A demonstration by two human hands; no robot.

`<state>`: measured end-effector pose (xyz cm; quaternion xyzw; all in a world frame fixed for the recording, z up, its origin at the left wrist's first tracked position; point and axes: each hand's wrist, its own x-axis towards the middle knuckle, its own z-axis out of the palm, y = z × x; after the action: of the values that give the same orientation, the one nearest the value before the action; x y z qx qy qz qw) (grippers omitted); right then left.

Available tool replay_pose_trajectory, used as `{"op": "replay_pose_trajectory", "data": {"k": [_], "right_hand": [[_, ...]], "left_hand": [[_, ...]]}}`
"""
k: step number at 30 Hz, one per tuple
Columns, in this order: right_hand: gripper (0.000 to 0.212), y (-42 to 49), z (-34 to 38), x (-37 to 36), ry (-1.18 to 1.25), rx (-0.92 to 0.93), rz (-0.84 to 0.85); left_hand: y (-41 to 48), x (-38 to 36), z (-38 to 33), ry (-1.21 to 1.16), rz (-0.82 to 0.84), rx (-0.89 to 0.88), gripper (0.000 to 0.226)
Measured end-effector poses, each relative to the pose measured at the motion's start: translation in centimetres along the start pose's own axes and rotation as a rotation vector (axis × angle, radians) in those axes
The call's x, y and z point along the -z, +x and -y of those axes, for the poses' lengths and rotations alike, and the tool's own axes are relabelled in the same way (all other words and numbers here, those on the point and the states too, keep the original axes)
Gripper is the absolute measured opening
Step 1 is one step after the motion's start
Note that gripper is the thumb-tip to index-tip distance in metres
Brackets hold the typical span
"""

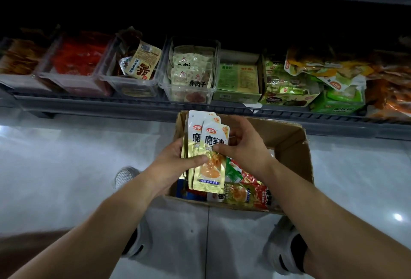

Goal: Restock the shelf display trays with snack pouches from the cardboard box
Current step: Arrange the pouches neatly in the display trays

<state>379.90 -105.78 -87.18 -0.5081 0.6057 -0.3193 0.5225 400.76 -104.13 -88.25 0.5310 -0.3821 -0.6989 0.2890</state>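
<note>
Left hand grips the lower half of a pouch stack from its 9 o'clock side, thumb laid across the front. Right hand pinches the same stack at its 3 o'clock edge, thumb on the front pouch and fingers curled behind. The stack is made of gold pouches with white tops, fanned slightly and held upright just above the open cardboard box, over its 9 o'clock half. Loose pouches, red and gold with one green, lie jumbled inside the box at 5 o'clock of the hands. The box stands on the pale glossy floor, its far wall just beside the shelf rail. On the shelf, at 12 o'clock of the hands, a clear tray holds pale packs standing on edge. At 11 o'clock a second clear tray carries a tan pouch tilted on top of its contents. At 1 o'clock stand green cartons, and beyond them, toward 2 o'clock, lies a heap of green and yellow bags. Trays farther toward 10 o'clock are too dim to read. Two grey shoes show at 5 and 7 o'clock.
</note>
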Motion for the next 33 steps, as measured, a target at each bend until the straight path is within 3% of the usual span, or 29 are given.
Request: {"op": "replay_pose_trajectory", "data": {"k": [2, 5, 8, 10, 12, 16, 23, 25, 27, 31, 33], "right_hand": [[0.075, 0.1, -0.6, 0.1, 0.019, -0.018, 0.022], [0.037, 0.1, -2.9, 1.3, 0.108, -0.157, 0.009], [0.012, 0.4, -8.3, 3.3, -0.191, -0.290, 0.101], [0.017, 0.3, -11.7, 3.8, -0.416, -0.379, 0.299], [0.027, 0.1, -14.0, 3.4, -0.490, -0.440, 0.412], [0.026, 0.1, -14.4, 2.1, -0.488, -0.465, 0.341], [0.016, 0.7, -15.0, 2.0, -0.657, -0.438, 0.430], [0.004, 0.6, -14.7, 2.5, -0.604, -0.443, 0.425], [0.012, 0.6, -13.7, 3.1, -0.477, -0.433, 0.309], [0.008, 0.6, -8.9, 4.2, -0.061, -0.339, -0.050], [0.009, 0.5, -5.9, 4.3, 0.225, -0.300, -0.112]], "left_hand": [[0.3, 0.2, 0.2, 0.046, -0.036, -0.003, 0.052], [0.7, 1.1, 0.5, 0.030, -0.167, 0.009, 0.043], [0.9, 2.4, 0.8, 0.018, -0.227, 0.004, 0.040], [0.9, 2.9, 1.2, 0.031, -0.221, 0.004, 0.036], [1.2, 2.9, 1.5, 0.031, -0.217, 0.014, 0.035], [2.0, 3.2, 2.0, 0.052, -0.225, 0.026, 0.037], [1.9, 3.4, 2.0, 0.057, -0.216, 0.032, 0.038], [1.8, 3.4, 2.0, 0.050, -0.209, 0.030, 0.038], [1.7, 3.3, 1.9, 0.038, -0.208, 0.027, 0.038], [1.5, 2.7, 1.4, 0.003, -0.246, 0.024, 0.036], [1.3, 2.3, 1.2, -0.020, -0.259, 0.024, 0.038]]}}
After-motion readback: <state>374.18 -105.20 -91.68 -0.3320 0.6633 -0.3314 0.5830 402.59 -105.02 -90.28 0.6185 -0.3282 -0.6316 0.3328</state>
